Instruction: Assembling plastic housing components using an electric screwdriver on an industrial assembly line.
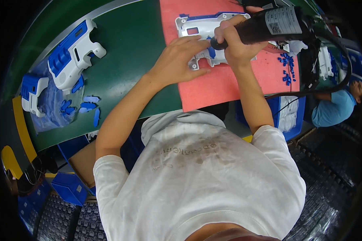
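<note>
A white plastic housing (187,27) with blue trim lies on the pink mat at the far middle of the bench. My left hand (179,60) rests over its near left part, fingers stretched out and thumb apart. The left index fingertip is close to a small blue part (211,51) in the housing. My right hand (239,46) is wrapped round a black electric screwdriver (251,31), tilted, with its nose end over the housing beside the left fingertips. The driver's bit and the exact contact point are hidden.
Small blue parts (286,66) lie scattered on the mat's right side. A thick black cable (346,76) loops at the right. At left, white-and-blue housings (70,56) stand by clear plastic and loose blue pieces (88,105). A co-worker (334,108) sits at the far right.
</note>
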`<move>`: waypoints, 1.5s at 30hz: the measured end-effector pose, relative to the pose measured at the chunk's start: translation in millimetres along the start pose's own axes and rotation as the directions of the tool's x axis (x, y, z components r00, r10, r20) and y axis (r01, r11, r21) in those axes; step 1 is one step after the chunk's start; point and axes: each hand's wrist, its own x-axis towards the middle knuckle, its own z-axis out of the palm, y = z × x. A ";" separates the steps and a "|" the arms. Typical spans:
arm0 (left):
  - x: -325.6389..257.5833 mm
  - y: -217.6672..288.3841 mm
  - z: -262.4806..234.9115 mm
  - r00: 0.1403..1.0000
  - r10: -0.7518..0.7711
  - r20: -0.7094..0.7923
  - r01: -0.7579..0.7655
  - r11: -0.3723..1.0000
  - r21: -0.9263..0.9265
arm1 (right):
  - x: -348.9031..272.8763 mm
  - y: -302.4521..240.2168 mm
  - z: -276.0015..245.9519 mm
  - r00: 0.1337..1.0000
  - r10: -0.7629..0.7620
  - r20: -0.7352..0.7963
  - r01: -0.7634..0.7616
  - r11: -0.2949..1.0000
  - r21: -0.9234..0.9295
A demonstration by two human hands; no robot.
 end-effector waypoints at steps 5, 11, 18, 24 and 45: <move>1.8 -1.4 0.1 0.999 -0.037 -0.025 0.037 0.999 -0.026 | -10.3 5.1 -1.7 0.998 -0.004 0.065 0.010 0.996 -0.093; 7.1 3.8 0.1 0.998 -0.062 -0.010 0.061 0.996 -0.072 | -16.8 1.9 -3.7 0.996 -0.061 0.061 0.073 0.971 -0.229; 1.8 5.6 -2.7 0.998 -0.061 -0.007 0.061 0.996 -0.063 | 13.8 -30.2 -17.7 0.970 -0.211 -0.122 0.183 0.962 -0.204; 6.9 8.9 -0.3 0.999 -0.051 0.017 0.052 0.997 -0.054 | 60.6 -73.0 -146.0 0.897 -0.311 -0.315 0.236 0.938 -0.255; 4.7 5.3 -0.1 0.999 -0.039 0.017 0.039 0.999 0.015 | 56.0 -61.2 -143.7 0.896 -0.313 -0.316 0.200 0.918 -0.342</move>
